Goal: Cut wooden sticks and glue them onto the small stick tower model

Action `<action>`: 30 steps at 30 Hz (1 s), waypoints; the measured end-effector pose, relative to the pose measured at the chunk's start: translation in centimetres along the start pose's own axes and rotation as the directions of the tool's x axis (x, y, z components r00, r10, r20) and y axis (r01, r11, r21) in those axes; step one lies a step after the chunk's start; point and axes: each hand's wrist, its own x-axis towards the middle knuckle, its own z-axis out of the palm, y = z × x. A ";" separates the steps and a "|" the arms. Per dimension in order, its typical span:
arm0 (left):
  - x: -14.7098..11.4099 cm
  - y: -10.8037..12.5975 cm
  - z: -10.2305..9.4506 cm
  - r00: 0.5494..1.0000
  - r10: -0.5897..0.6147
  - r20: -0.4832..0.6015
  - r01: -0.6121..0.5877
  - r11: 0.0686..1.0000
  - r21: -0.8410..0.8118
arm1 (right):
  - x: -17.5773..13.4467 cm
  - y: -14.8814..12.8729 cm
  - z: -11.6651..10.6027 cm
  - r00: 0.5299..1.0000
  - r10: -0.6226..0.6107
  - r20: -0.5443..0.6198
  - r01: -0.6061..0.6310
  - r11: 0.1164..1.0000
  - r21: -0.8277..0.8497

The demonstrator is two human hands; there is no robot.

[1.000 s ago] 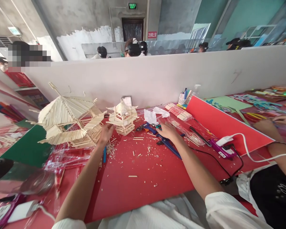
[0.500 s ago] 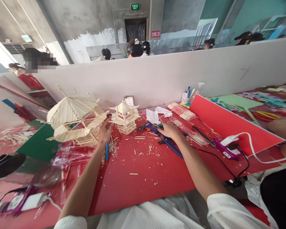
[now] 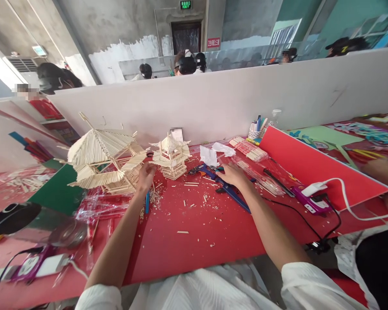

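My left hand (image 3: 146,175), its fingers curled, is between a large wooden-stick pavilion model (image 3: 100,148) and a smaller stick pagoda (image 3: 170,156). Whether anything is between those fingers is hidden. Just beyond them lies a small dark round object (image 3: 149,153), and a blue pen-like stick (image 3: 147,202) lies below the hand. My right hand (image 3: 233,175), thumb and fingers apart, hovers over or rests on a blue tool with long handles (image 3: 234,197); contact is unclear. Crumpled white tissues (image 3: 208,156) are just past it.
Stick scraps (image 3: 183,232) litter the red table (image 3: 174,258). Packs of sticks (image 3: 248,148), a red board (image 3: 317,168) and a purple power strip (image 3: 310,200) stand to the right. A clear jar (image 3: 61,230) lies left. Behind runs a white partition (image 3: 220,107); a neighbour's arm (image 3: 383,176) shows right.
The view has shifted slightly. My left hand has drawn a little toward me, away from the dark round object, its fingers more curled. My right hand has stayed by the blue tool.
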 end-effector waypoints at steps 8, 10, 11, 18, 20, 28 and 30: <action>0.1 -0.8 0.2 0.998 0.038 0.041 -0.043 0.991 0.123 | -1.2 -1.9 -1.3 0.970 -0.177 -0.165 0.207 0.961 0.183; 0.2 -1.1 0.1 0.998 0.046 0.050 -0.053 0.988 0.146 | -1.7 -3.5 -1.2 0.945 -0.267 -0.190 0.317 0.893 0.318; 0.2 -1.2 0.1 0.997 0.052 0.061 -0.060 0.986 0.153 | -1.9 -4.4 -1.1 0.927 -0.316 -0.202 0.372 0.845 0.384; 0.1 -1.5 0.0 0.986 0.095 0.139 -0.119 0.978 0.174 | -1.8 -10.5 0.3 0.876 -0.431 -0.215 0.479 0.732 0.484; 0.0 -1.6 0.0 0.985 0.101 0.143 -0.126 0.975 0.181 | -1.6 -11.3 0.7 0.876 -0.444 -0.187 0.475 0.733 0.487; 0.0 -2.3 0.3 0.987 0.098 0.130 -0.123 0.972 0.200 | -0.9 -10.8 2.2 0.875 -0.429 -0.223 0.479 0.704 0.524; 0.1 -2.5 0.5 0.987 0.090 0.130 -0.114 0.974 0.194 | -0.6 -10.6 2.4 0.874 -0.414 -0.254 0.484 0.702 0.522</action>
